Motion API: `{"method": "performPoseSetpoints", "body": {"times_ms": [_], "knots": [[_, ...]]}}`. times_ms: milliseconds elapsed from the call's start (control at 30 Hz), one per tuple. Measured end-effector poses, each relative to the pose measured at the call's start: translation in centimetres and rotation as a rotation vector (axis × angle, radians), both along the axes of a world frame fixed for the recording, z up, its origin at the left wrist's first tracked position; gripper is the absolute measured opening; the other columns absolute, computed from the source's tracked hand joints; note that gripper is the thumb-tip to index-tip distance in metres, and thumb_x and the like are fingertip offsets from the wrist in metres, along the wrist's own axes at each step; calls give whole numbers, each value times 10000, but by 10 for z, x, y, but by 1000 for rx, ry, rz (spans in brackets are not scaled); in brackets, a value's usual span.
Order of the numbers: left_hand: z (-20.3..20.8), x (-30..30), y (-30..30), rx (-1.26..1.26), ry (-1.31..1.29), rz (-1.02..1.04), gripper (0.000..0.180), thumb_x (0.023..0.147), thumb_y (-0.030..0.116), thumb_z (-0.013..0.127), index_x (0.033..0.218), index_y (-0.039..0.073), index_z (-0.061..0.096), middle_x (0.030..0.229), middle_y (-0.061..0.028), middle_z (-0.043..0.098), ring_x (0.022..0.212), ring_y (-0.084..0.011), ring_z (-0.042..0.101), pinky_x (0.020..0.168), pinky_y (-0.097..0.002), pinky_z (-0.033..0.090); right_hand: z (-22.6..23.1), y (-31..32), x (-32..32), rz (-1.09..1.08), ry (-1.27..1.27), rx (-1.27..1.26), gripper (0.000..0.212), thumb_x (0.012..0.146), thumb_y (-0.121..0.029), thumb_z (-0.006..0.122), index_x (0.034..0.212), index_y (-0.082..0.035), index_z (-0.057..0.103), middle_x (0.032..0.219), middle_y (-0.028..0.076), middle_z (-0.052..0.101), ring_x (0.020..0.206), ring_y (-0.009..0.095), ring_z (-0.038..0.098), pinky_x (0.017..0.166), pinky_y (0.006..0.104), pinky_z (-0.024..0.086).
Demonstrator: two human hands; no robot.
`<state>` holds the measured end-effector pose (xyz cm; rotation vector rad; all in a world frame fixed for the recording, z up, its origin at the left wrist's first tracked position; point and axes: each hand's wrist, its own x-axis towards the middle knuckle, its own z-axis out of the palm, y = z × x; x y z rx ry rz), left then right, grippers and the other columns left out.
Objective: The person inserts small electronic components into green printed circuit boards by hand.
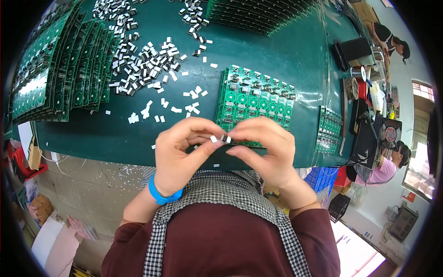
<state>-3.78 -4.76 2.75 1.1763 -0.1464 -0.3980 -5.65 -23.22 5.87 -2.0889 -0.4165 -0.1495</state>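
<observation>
Both of my hands meet over the near edge of a green circuit board panel (pixel 257 101), which lies on the table with rows of round outlines and small parts. Between the thumb and fingers of my left hand (pixel 177 145), with a blue band at its wrist, is a small white piece (pixel 213 138). My right hand (pixel 272 145) pinches a small white-and-black component (pixel 229 139) with its fingers, its thumb held a little below. The fingertips almost touch, and the fingers partly cover both pieces.
Left of the panel lies a heap of white-and-black pin components (pixel 147 64), with loose white pieces (pixel 191 108) nearer me. Stacked board panels (pixel 50 69) stand at far left, more boards (pixel 263 14) at the back. Another panel (pixel 328 131) and a black fan (pixel 390 134) are at right. Two people work beyond.
</observation>
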Motion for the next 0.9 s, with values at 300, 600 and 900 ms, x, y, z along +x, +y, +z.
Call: {"method": "performPoseSetpoints", "body": {"times_ms": [300,600,900], "knots": [[-10,6,-6,284,-865,82,188,682,-47,704,851,3,638,844,-108,642,713,-238,638,600,-301,514,-6,-10,-10,-54,1015,1032,166,846,-24,643,1000,34,626,832,65,654,749,123,648,690,244,546],[-13,5,-7,337,-898,101,191,672,-23,702,835,15,609,808,-88,604,673,-232,601,561,-308,484,-4,3,-20,-212,754,885,174,794,-24,705,951,14,641,854,75,655,741,150,654,689,240,535],[-13,5,-4,164,-722,-51,163,713,-4,694,841,20,595,815,-86,597,702,-237,592,598,-316,471,-12,-2,-18,58,-157,67,241,665,-12,764,881,-21,657,854,93,637,704,191,638,569,269,512]]}}
